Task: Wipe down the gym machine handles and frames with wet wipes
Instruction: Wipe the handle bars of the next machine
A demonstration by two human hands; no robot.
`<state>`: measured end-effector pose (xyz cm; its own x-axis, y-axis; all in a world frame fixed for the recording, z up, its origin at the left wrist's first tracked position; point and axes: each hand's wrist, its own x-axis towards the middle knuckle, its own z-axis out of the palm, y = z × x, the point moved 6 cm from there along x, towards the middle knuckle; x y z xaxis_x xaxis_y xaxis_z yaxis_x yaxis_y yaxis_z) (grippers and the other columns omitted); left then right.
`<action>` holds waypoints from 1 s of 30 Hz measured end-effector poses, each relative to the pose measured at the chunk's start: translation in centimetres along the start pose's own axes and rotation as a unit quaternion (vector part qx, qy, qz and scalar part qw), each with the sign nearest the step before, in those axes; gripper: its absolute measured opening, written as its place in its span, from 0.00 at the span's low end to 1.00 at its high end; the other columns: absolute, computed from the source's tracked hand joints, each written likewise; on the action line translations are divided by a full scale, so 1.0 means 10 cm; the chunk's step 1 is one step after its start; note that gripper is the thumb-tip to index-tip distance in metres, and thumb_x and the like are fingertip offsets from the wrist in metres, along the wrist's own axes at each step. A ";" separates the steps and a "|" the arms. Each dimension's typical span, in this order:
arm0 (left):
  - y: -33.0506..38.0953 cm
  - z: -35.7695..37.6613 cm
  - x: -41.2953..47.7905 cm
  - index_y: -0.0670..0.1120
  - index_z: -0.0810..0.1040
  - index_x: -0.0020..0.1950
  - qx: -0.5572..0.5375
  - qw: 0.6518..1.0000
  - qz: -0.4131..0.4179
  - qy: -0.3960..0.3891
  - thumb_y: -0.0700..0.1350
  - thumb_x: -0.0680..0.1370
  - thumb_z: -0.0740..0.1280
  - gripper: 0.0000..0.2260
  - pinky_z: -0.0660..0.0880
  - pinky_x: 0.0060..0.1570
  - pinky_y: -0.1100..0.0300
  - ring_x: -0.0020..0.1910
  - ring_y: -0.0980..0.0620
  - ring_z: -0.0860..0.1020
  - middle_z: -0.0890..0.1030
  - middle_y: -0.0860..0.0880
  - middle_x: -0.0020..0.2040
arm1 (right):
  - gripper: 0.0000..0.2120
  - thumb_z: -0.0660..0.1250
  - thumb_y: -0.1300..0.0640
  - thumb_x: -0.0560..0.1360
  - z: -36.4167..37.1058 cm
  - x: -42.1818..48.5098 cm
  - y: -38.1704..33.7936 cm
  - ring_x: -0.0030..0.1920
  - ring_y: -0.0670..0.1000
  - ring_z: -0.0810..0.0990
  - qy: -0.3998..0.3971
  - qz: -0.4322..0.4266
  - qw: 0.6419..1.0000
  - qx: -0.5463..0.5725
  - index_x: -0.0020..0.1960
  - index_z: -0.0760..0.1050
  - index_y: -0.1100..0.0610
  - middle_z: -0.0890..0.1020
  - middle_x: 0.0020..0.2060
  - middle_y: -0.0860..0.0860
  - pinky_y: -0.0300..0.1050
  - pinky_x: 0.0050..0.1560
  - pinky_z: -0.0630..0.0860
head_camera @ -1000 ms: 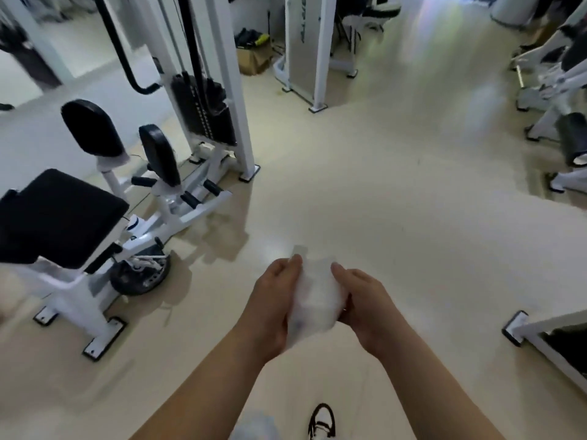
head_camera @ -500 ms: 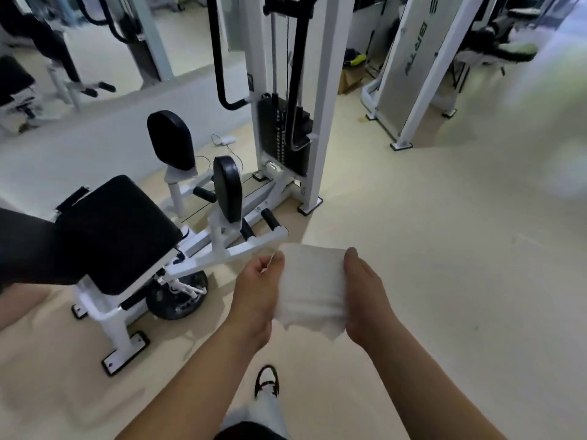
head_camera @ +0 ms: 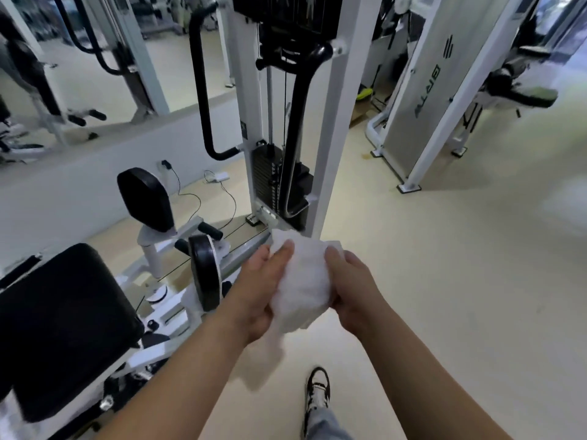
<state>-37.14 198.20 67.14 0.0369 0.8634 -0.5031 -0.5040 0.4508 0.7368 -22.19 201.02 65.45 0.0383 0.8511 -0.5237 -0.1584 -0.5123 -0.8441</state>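
A white wet wipe [head_camera: 303,287] hangs bunched between both hands in front of my chest. My left hand [head_camera: 259,290] grips its left side with the fingers curled over the top edge. My right hand [head_camera: 354,287] grips the right side the same way. Just beyond the hands stands a white gym machine [head_camera: 330,128] with a black weight stack [head_camera: 270,182], a black curved handle bar [head_camera: 203,90], round black pads [head_camera: 144,198] and a black seat [head_camera: 60,325]. Neither hand touches the machine.
A second white machine with a grey panel [head_camera: 422,90] stands at the right back. A mirror wall [head_camera: 79,58] runs along the left. Cables and a charger [head_camera: 219,177] lie on the floor by the wall. My shoe [head_camera: 317,389] is on the beige floor below.
I have come closer to the white machine, which now fills the left and centre. The wipe, spread flat half a second ago, is now gathered into a bunch between my hands.
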 end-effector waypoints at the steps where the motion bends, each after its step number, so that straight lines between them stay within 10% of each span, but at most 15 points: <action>1: 0.07 0.03 0.16 0.47 0.80 0.65 -0.019 1.000 -0.009 0.007 0.52 0.80 0.71 0.16 0.81 0.59 0.43 0.57 0.41 0.85 0.86 0.42 0.58 | 0.12 0.63 0.47 0.83 0.03 0.20 -0.19 0.55 0.57 0.86 0.000 -0.024 0.999 -0.023 0.58 0.79 0.53 0.86 0.54 0.54 0.61 0.58 0.83; 4: 0.15 0.15 0.52 0.42 0.85 0.63 -0.102 0.991 -0.078 0.030 0.56 0.72 0.76 0.25 0.74 0.68 0.40 0.58 0.40 0.84 0.84 0.40 0.61 | 0.12 0.62 0.43 0.82 0.17 0.75 -0.71 0.56 0.55 0.83 -0.033 -0.090 0.990 -0.108 0.54 0.78 0.49 0.83 0.54 0.52 0.59 0.60 0.82; 7: 0.30 0.31 0.86 0.42 0.89 0.53 -0.149 0.985 -0.091 0.007 0.58 0.70 0.73 0.22 0.80 0.53 0.47 0.47 0.43 0.87 0.86 0.40 0.56 | 0.12 0.65 0.45 0.82 0.50 1.19 -1.17 0.45 0.48 0.80 -0.101 -0.147 0.967 -0.180 0.49 0.78 0.53 0.82 0.43 0.47 0.47 0.49 0.78; 11: 0.76 0.27 1.38 0.41 0.84 0.63 -0.192 0.981 -0.034 0.021 0.60 0.78 0.67 0.25 0.72 0.70 0.43 0.60 0.40 0.83 0.83 0.38 0.64 | 0.14 0.67 0.47 0.81 0.94 1.68 -1.60 0.38 0.48 0.76 -0.146 -0.172 0.946 -0.232 0.46 0.77 0.58 0.78 0.37 0.50 0.44 0.41 0.74; 18: 1.81 -0.21 2.38 0.48 0.79 0.70 -0.167 0.977 0.064 0.117 0.62 0.81 0.64 0.24 0.74 0.67 0.41 0.63 0.39 0.82 0.83 0.40 0.64 | 0.16 0.64 0.47 0.82 2.10 2.59 -2.32 0.33 0.48 0.70 -0.205 -0.205 0.894 -0.342 0.38 0.69 0.53 0.71 0.34 0.48 0.42 0.33 0.66; 25: 3.17 -0.64 3.19 0.44 0.79 0.69 -0.174 0.964 0.118 0.165 0.54 0.85 0.61 0.19 0.77 0.64 0.43 0.60 0.40 0.84 0.84 0.41 0.61 | 0.12 0.63 0.46 0.80 3.37 3.49 -3.30 0.41 0.48 0.80 -0.190 -0.288 0.825 -0.448 0.52 0.77 0.54 0.81 0.42 0.47 0.43 0.36 0.72; 28: 3.70 -0.80 3.59 0.43 0.78 0.66 -0.175 0.959 0.143 0.173 0.51 0.86 0.62 0.15 0.84 0.45 0.52 0.51 0.45 0.87 0.86 0.42 0.56 | 0.12 0.60 0.45 0.81 3.84 3.85 -3.64 0.45 0.51 0.80 -0.160 -0.346 0.754 -0.534 0.58 0.73 0.52 0.80 0.49 0.50 0.46 0.41 0.74; 30: 4.03 -0.84 3.85 0.43 0.76 0.69 -0.167 0.954 0.157 0.196 0.52 0.85 0.63 0.17 0.82 0.52 0.52 0.55 0.46 0.86 0.85 0.43 0.61 | 0.15 0.60 0.45 0.82 4.08 4.05 -3.84 0.48 0.54 0.80 -0.153 -0.366 0.711 -0.580 0.62 0.74 0.54 0.79 0.52 0.52 0.49 0.47 0.77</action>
<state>-63.26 247.67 73.66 -0.4522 0.7639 -0.4603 -0.6870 0.0308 0.7260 -54.84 259.86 81.40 -0.5533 0.8330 0.0052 0.7211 0.4822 -0.4975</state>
